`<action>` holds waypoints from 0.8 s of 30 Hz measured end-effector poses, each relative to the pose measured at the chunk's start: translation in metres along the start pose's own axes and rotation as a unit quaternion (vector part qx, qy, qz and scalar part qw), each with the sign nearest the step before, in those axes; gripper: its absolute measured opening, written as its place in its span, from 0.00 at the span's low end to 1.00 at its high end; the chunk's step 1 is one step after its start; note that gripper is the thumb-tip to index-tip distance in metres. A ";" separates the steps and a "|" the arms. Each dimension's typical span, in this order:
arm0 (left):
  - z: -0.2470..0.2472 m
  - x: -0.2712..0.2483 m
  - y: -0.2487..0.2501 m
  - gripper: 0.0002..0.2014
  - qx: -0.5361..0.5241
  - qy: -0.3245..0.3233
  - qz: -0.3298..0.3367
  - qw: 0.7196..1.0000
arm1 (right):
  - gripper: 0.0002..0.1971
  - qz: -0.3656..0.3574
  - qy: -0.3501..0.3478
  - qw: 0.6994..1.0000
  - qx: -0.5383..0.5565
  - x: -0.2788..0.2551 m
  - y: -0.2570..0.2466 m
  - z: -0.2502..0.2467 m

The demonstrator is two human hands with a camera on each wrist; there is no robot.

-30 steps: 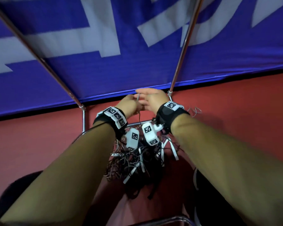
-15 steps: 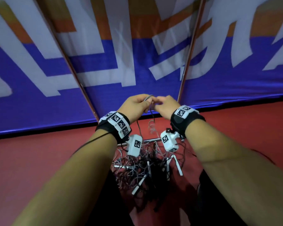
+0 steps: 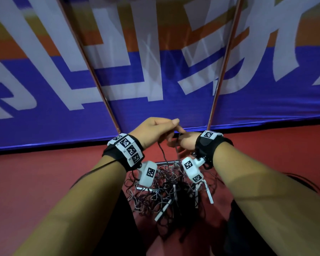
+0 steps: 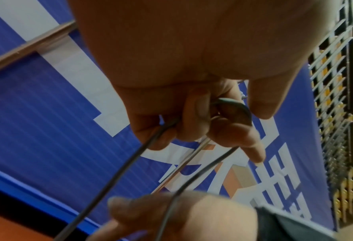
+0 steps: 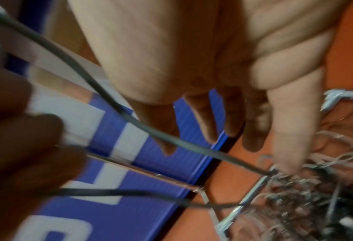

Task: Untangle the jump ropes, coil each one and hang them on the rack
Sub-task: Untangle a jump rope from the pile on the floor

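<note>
A dark jump rope is looped in my left hand [image 3: 171,129], whose curled fingers [image 4: 194,117] grip the loop [image 4: 236,104]. Two strands [image 4: 111,177] run down from it to a tangle of thin ropes with white handles [image 3: 166,194] below my wrists. My right hand [image 3: 185,143] sits just under and right of the left. Its fingers [image 5: 208,120] hang straight toward the tangle and hold nothing, while a strand [image 5: 130,119] crosses in front of them. The rack's two metal poles [image 3: 93,76] [image 3: 224,71] rise beyond the hands.
A low metal bar [image 3: 162,162] and wire frame [image 5: 247,199] of the rack lie at the tangle's edge. A blue, white and orange banner [image 3: 44,115] stands behind the rack, above a red floor [image 3: 35,172]. Dark trouser legs [image 3: 248,228] flank the tangle.
My right hand has let go of the loop and dropped below the left with fingers straightened. The left hand keeps its grip on the rope. The head view has tilted up a little.
</note>
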State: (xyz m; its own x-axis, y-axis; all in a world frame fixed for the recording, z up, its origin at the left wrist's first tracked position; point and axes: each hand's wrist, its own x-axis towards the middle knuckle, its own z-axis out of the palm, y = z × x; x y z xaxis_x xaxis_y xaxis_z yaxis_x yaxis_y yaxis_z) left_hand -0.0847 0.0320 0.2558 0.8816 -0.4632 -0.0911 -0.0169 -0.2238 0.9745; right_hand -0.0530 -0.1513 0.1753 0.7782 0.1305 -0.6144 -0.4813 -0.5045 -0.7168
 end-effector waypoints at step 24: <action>-0.013 0.029 -0.048 0.46 0.136 0.124 -0.167 0.969 | 0.31 -0.286 -0.097 0.917 0.259 -0.026 -0.052 -0.029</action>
State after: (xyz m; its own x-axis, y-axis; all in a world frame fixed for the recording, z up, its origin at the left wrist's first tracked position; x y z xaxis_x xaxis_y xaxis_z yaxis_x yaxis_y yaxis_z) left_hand -0.0522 0.0407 0.2087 0.9449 -0.1134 -0.3070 0.1946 -0.5597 0.8055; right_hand -0.0363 -0.1532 0.2380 0.9007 0.4226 -0.1008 -0.1840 0.1610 -0.9697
